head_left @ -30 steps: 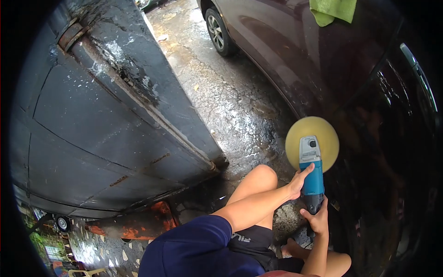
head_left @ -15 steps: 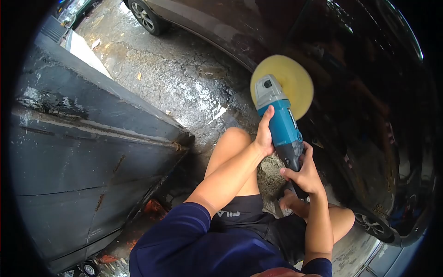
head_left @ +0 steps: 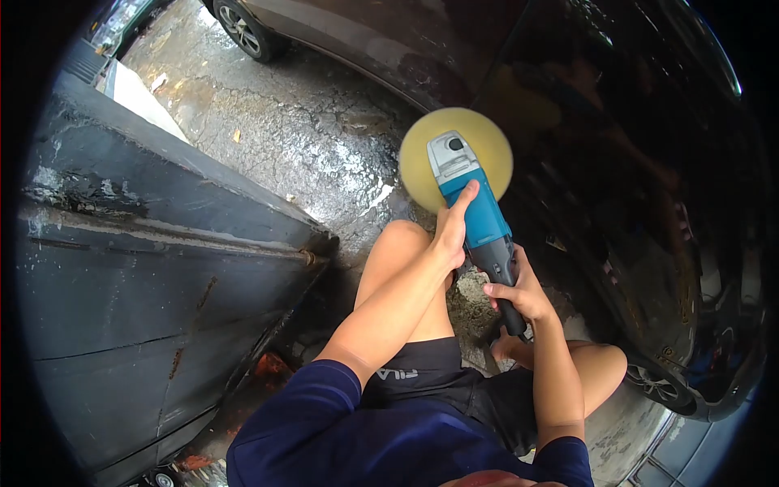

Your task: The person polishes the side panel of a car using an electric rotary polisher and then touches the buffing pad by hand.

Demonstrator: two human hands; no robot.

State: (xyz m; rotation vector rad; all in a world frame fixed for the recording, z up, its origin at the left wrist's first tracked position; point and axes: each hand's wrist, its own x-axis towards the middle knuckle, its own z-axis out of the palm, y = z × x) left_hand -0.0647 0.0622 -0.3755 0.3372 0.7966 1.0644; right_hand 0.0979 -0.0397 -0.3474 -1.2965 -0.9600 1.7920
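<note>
A teal and black car polisher (head_left: 485, 213) with a grey metal head and a round yellow pad (head_left: 418, 166) is held in both hands. My left hand (head_left: 454, 227) wraps round the teal body just behind the head, thumb along its top. Around the black rear handle my right hand (head_left: 522, 290) is closed. The pad's edge lies beside the lower side of a dark, glossy car (head_left: 600, 154); whether it touches the paint I cannot tell. The pad's surface looks smooth, perhaps blurred by spinning.
A dark metal panel (head_left: 154, 284) stands close on the left. Cracked, wet-looking concrete (head_left: 308, 130) lies between it and the car. One car wheel (head_left: 241, 28) is at the top left, another wheel (head_left: 653, 385) at the lower right. My bent knees (head_left: 402, 243) are below the polisher.
The polisher has moved left with both hands on it. Its yellow pad has turned to face more squarely away from me, and its head has shifted toward the pad's middle in view.
</note>
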